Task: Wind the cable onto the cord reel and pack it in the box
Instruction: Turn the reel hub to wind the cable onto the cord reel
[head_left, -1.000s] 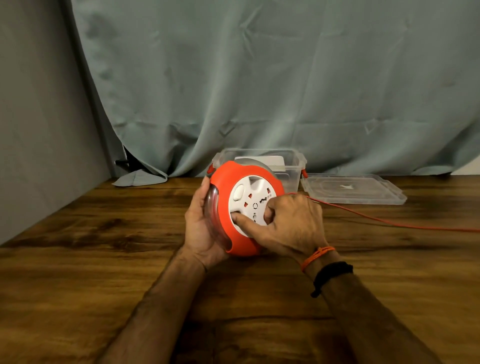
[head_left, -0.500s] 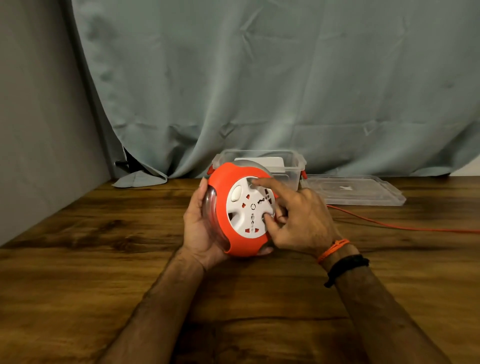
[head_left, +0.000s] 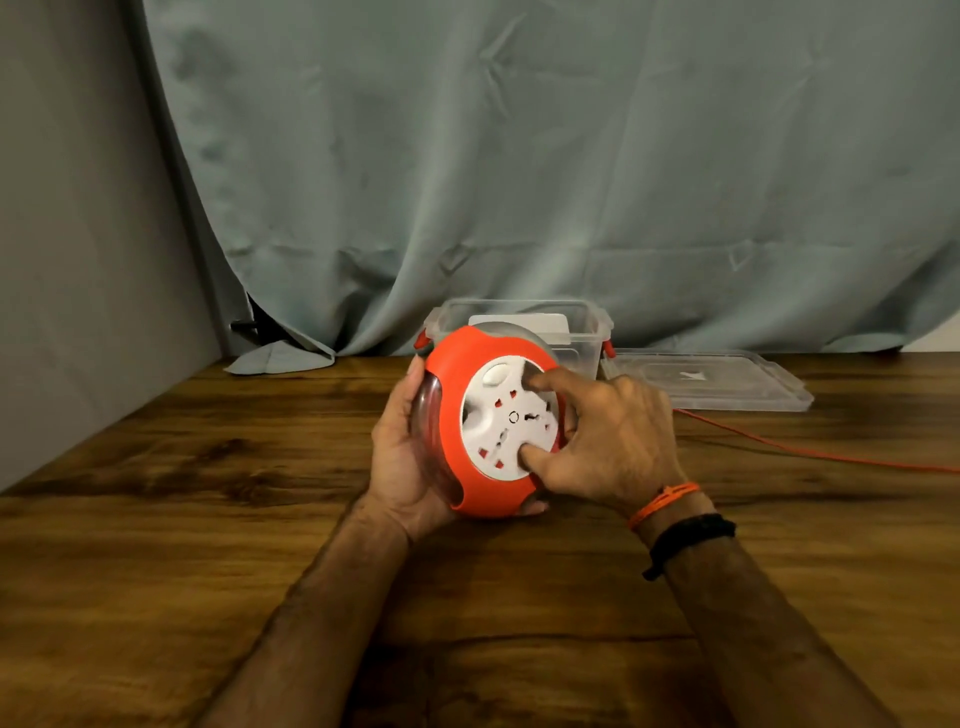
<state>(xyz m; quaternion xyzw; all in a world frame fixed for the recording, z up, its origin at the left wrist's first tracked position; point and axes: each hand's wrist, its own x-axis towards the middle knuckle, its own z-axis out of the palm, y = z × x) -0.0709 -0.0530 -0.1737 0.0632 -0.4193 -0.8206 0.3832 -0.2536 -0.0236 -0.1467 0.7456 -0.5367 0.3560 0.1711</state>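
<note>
Right hand fingertips press into the white dial of the reel, gripping it; left hand cups the reel's side above the table. Cable trails right. Open box stands behind, lid beside.

single head cam, wide-angle, looks forward and down from above my forearms. close in: my hands sit mid-frame, arms enter from the bottom edge. wooden table fills the lower half, curtain the upper half, grey wall at left. no second view to overlap.
</note>
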